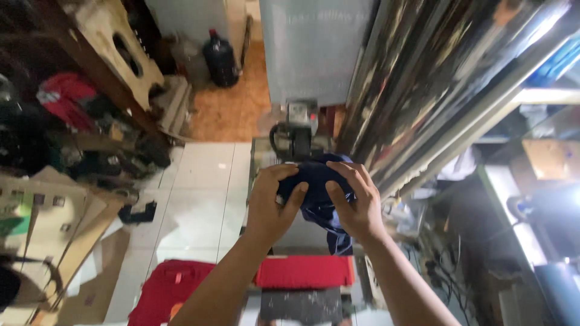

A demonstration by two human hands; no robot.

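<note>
My left hand (273,202) and my right hand (355,199) both grip a dark navy piece of cloth (319,196), bunched between them at the middle of the head view. A loose end of the cloth hangs down below my right hand. Just beyond the hands stands a grey machine with a black handle and a red button (297,130). Below the hands lies a flat red pad (304,271) on a grey metal base.
A red garment (168,291) lies on the white tiled floor at lower left. Cardboard pieces (57,232) lean at the left. A dark water jug (220,59) stands far back. Stacked rolls and shelves (435,102) fill the right side.
</note>
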